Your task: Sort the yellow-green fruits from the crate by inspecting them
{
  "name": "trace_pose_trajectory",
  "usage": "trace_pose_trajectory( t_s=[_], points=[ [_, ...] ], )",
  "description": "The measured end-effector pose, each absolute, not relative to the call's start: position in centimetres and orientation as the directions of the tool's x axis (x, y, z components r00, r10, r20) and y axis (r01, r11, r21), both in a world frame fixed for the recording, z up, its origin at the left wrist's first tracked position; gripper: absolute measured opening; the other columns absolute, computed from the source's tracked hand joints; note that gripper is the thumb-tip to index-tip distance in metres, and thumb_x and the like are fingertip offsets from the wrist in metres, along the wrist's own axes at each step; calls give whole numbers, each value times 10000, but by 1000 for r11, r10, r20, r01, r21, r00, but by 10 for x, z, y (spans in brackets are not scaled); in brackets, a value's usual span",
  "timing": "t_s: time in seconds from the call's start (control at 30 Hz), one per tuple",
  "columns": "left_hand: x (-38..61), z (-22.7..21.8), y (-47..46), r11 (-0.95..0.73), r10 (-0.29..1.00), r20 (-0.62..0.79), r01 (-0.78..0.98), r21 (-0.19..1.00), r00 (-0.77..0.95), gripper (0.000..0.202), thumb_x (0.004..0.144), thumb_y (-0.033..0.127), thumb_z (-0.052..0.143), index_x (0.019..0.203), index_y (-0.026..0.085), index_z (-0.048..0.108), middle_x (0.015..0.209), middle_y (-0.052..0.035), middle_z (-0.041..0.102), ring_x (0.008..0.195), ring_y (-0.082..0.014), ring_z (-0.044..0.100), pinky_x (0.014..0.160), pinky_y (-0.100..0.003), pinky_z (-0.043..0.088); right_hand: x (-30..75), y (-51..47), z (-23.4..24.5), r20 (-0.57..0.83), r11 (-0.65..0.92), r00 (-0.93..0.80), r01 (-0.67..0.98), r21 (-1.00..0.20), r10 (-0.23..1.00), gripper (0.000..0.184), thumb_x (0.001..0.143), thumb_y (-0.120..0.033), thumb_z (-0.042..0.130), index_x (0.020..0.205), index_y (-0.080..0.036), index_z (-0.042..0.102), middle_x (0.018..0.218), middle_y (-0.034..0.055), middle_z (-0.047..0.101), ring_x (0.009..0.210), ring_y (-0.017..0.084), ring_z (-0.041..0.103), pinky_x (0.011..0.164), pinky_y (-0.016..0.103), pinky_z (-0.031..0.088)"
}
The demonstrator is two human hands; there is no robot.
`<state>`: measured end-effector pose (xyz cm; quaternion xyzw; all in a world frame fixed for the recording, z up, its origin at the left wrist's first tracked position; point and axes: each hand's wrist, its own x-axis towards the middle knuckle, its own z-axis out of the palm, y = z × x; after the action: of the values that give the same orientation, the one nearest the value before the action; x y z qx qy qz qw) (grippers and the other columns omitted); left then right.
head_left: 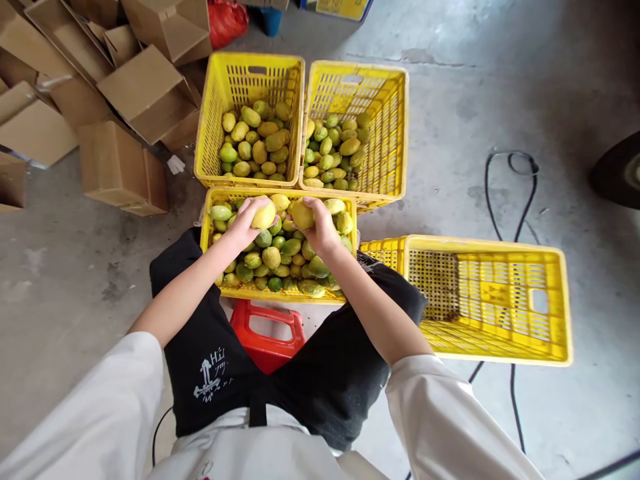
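My left hand (pixel 247 220) is closed round a yellow, lemon-like oval fruit (pixel 263 216). A second yellow oval fruit (pixel 303 215) sits in my right hand (pixel 320 223), its fingers curled about it. Both hands are over the near yellow crate (pixel 280 297), which is filled with green and yellow fruits (pixel 271 257) of the same kind. Beyond it, two deeper yellow crates stand side by side: the left one (pixel 200 147) and the right one (pixel 404 133). Each holds a layer of similar fruits at the bottom.
Another yellow crate (pixel 567 307) stands to the right, with no fruit visible inside. A red plastic stool (pixel 270 357) is between my legs. Cardboard boxes (pixel 145 93) are heaped at the upper left. A black cable (pixel 487 193) crosses the floor near a wheel (pixel 620 170).
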<state>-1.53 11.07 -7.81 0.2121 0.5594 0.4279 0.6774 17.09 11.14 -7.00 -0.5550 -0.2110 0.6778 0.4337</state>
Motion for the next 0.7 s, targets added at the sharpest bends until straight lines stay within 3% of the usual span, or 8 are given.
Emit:
trace_pose_trajectory(
  t_s=[0.1,0.23,0.33,0.43,0.5,0.57,0.63,0.7],
  points=[
    [-15,-79,111,602,775,-631,-333,725,26,482,810,718,933,1146,425,749,914,-32,834,1591,-429,569,1224,-644,560,171,113,-72,-617,-591,-48,-352,-726,786,611,883,-821,881,1066,-303,612,997,117,804,1096,410,873,744,530,772],
    [-11,-73,112,686,695,-713,-380,620,91,527,921,829,833,1178,368,834,854,-66,823,1429,-439,686,1223,-665,582,170,116,-74,-625,-611,-79,-337,-716,776,586,922,-844,809,1064,-295,659,911,125,782,1065,422,847,767,574,759],
    [-6,-67,115,699,669,-734,-431,570,115,452,1029,755,815,1113,311,827,906,-63,846,1283,-373,795,1150,-564,667,168,116,-74,-620,-592,-52,-370,-716,783,532,945,-804,789,1035,-304,629,913,101,781,1110,395,837,788,522,755],
    [-4,-61,116,684,664,-745,-456,569,67,520,1043,779,844,1061,263,778,962,-84,851,1208,-365,852,985,-472,714,169,113,-73,-542,-521,-34,-329,-788,840,528,932,-784,814,1025,-305,614,971,61,790,1197,333,827,845,409,734],
    [-4,-58,114,663,688,-724,-445,602,45,486,1011,707,932,1043,258,748,1010,-86,859,1178,-363,861,894,-426,703,170,110,-71,-505,-495,-33,-264,-828,862,558,877,-768,885,1029,-303,617,1012,32,791,1201,302,831,870,360,714],
    [-5,-58,111,626,734,-678,-430,651,41,402,964,513,1026,1035,261,721,1054,-65,859,1176,-340,849,893,-411,692,170,109,-69,-519,-507,-13,-232,-830,855,579,813,-681,979,1062,-309,613,1038,10,790,1145,291,843,865,357,702],
    [-6,-60,108,582,772,-634,-434,687,32,386,920,346,1051,1010,270,684,1066,-41,845,1233,-323,815,987,-443,691,170,109,-67,-553,-534,15,-239,-811,833,549,818,-557,998,1095,-313,591,1052,0,790,1083,281,849,851,367,692],
    [-6,-63,107,560,786,-618,-442,701,16,377,918,313,1036,980,287,665,1044,-32,831,1337,-333,756,1106,-503,662,170,110,-66,-577,-558,7,-249,-792,817,445,909,-508,924,1102,-304,579,1041,9,790,1076,274,846,854,370,681]
  ],
)
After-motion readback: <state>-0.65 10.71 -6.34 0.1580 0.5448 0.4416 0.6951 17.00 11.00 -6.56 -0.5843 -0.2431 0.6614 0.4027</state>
